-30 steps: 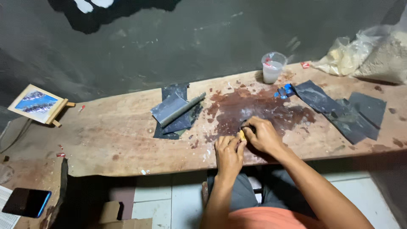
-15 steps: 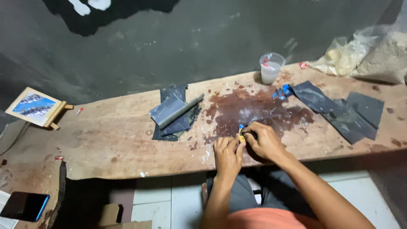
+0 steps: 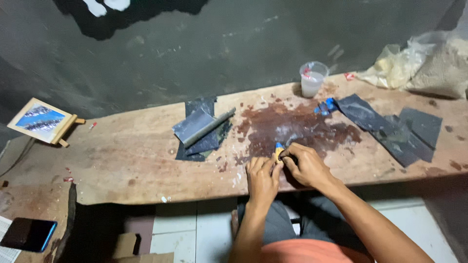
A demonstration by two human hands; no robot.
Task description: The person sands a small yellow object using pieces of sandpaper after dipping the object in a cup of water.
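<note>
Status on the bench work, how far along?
Done: a wide wet brown stain on the plank suggests a good deal of wet rubbing has already happened here. In hand: both hands, left hand and right hand, pinch a small yellow and blue piece at the stain's near edge. Left: cannot tell; dark sheets and a cup lie by.

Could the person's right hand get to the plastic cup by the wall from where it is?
Probably yes. The right hand is busy pinching a small yellow and blue piece, but the stained wooden board between it and the plastic cup lies bare, so nothing blocks a forward reach.
</note>
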